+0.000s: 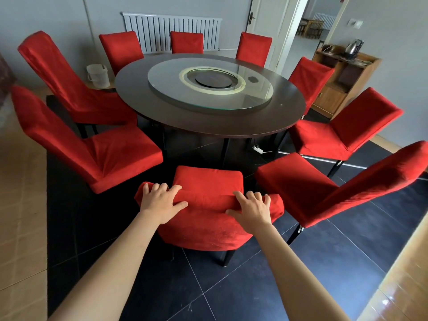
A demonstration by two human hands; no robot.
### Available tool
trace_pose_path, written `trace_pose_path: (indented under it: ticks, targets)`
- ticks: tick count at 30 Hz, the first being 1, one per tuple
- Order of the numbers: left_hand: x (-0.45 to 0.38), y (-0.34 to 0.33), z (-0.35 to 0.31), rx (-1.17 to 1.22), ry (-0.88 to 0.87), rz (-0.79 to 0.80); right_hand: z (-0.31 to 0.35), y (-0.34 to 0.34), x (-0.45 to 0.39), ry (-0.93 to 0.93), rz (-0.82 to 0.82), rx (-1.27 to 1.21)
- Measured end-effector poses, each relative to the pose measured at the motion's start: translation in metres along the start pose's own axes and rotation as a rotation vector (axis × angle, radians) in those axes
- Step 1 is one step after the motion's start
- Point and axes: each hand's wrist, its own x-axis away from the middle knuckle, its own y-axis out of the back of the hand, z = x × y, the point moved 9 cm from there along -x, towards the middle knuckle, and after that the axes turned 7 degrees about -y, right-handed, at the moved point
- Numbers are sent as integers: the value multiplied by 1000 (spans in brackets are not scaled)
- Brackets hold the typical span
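Left hand (162, 200) and right hand (253, 208) grip nearest chair (203, 228) of nine.

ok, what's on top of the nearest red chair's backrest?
The left hand and right hand grip the red fabric-covered chair along its top edge. The cover hides the frame.

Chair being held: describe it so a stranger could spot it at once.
Find the round dark table ringed by red chairs. The chair stands nearest the camera, back toward it. It alone has the left hand and right hand gripping its backrest.
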Motion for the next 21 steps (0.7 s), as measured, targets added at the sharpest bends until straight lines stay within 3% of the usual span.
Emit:
trace_pose_path:
  ticks: [21]
  targets:
    - [-8,2,-19,-21,21,-26,-22,-3,-19,65,36,-6]
